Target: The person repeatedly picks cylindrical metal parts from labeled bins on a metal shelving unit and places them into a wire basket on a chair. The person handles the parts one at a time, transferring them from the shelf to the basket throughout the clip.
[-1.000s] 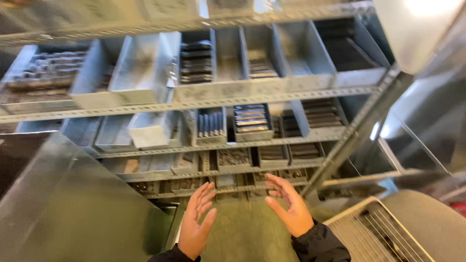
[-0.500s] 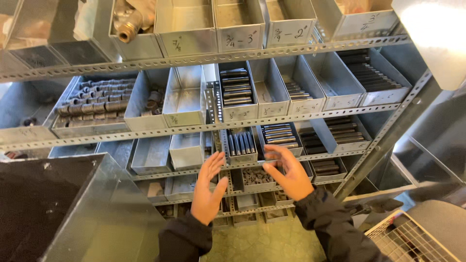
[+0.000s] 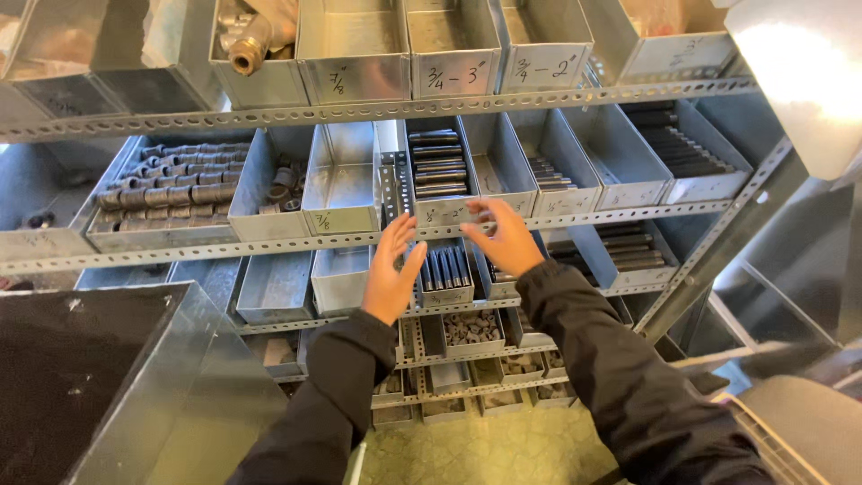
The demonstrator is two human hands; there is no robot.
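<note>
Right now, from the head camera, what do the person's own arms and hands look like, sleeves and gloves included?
Both arms wear long black sleeves of a matte, slightly creased jacket-like fabric, running down to the wrists. The left hand and the right hand are bare: no gloves, and no rings, watch or markings that I can make out. The left sleeve and the right sleeve show no logos, stripes or cables.

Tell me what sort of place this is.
Probably a hardware or plumbing parts stockroom: slotted metal shelving carries rows of galvanised bins, many filled with dark threaded pipe pieces sorted by size. The person's left hand and right hand reach toward one bin.
</note>
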